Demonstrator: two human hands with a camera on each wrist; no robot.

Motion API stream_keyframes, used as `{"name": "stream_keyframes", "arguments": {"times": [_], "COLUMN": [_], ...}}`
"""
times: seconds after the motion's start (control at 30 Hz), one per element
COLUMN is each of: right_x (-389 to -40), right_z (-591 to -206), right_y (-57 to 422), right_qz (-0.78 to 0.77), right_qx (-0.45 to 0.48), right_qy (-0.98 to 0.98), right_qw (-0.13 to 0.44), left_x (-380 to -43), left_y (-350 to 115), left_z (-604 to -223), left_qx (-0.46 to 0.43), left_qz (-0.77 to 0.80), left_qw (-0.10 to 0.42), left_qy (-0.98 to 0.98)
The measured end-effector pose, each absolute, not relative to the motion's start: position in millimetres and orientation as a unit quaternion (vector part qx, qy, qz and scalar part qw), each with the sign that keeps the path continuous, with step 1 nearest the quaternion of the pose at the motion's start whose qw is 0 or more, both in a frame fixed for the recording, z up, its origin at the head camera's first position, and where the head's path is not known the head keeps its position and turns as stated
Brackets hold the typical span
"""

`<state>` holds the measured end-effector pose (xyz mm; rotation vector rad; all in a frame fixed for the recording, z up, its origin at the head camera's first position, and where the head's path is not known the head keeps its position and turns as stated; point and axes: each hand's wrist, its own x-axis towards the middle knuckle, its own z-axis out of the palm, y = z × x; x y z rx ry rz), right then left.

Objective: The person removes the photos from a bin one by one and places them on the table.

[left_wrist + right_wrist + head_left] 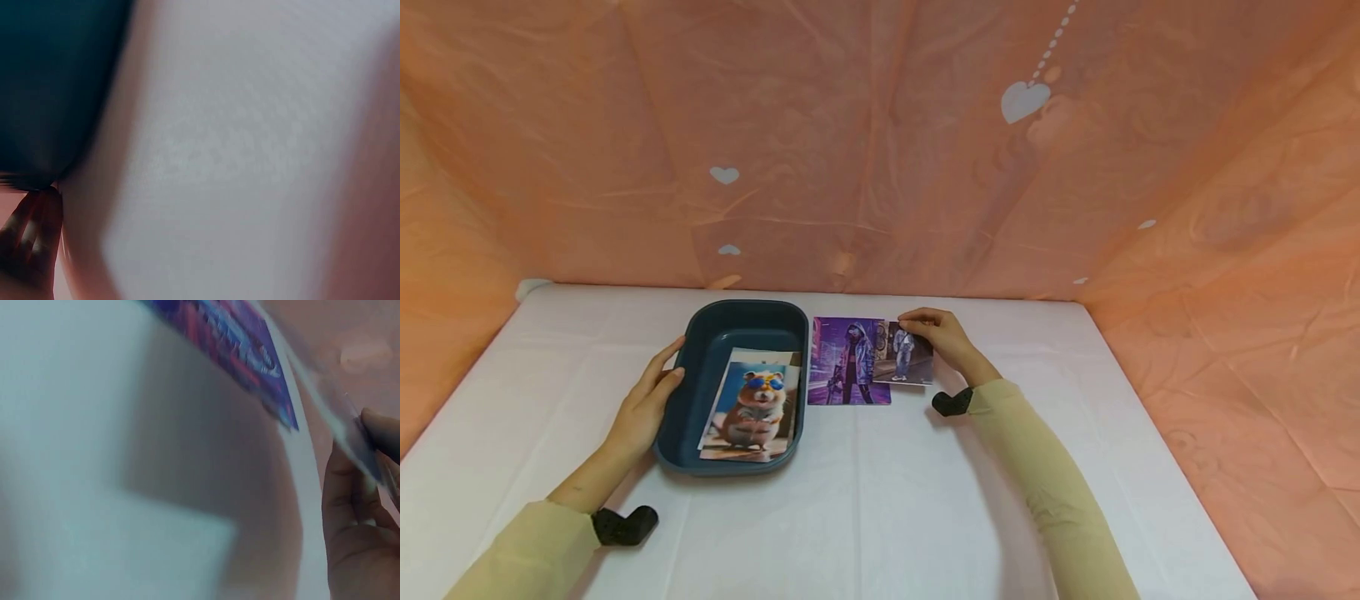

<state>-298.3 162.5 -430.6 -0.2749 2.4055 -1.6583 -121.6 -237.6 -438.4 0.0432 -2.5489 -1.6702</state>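
My left hand [643, 408] holds the left side of a dark blue-green tray [679, 437], fingertips and thumb at its rim. In the left wrist view, its fingers [37, 225] meet the tray's wall [56, 81]. Inside the tray lie several photo prints, the top one a hamster in sunglasses [756, 412]. With thumb and fingers my right hand [951, 342] pinches a photo print of a standing figure [904, 354]. It overlaps a purple print of a hooded figure [850, 367] on the table. In the right wrist view, the pinched print [337, 419] is tilted, seen nearly edge-on, above a shadow.
A white cloth [850, 517] covers the table. Orange sheets with pale hearts hang behind [850, 167] and at both sides. Each wrist wears a black device, one on the left [625, 527] and one on the right [952, 402].
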Motion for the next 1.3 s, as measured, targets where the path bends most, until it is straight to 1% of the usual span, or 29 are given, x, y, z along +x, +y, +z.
{"name": "stream_keyframes", "arguments": {"times": [0.13,0.27,0.5,0.93,1.3], "right_x": [-301.9,-305.8,-313.2,-323.4,-323.8], "right_z": [-434.5,-436.9,-437.5,-440.9,-440.8], "right_y": [169.0,175.2,179.9,174.4,175.2], "right_qz": [-0.558,-0.539,-0.501,-0.495,-0.512], "right_qx": [-0.083,-0.088,-0.097,-0.098,-0.081], "right_qy": [0.817,0.829,0.848,0.857,0.85], "right_qw": [0.116,0.12,0.144,0.104,0.099], "left_x": [-122.4,-122.6,-120.5,-120.2,-120.4], "left_y": [-237.8,-237.4,-239.1,-238.3,-239.0], "left_z": [-439.3,-439.2,-437.7,-437.1,-437.2], "left_qx": [0.011,0.012,0.021,0.017,0.019], "left_qz": [-0.548,-0.54,-0.523,-0.525,-0.524], "left_qw": [0.046,0.044,0.036,0.041,0.039], "left_qy": [-0.835,-0.841,-0.851,-0.85,-0.851]}}
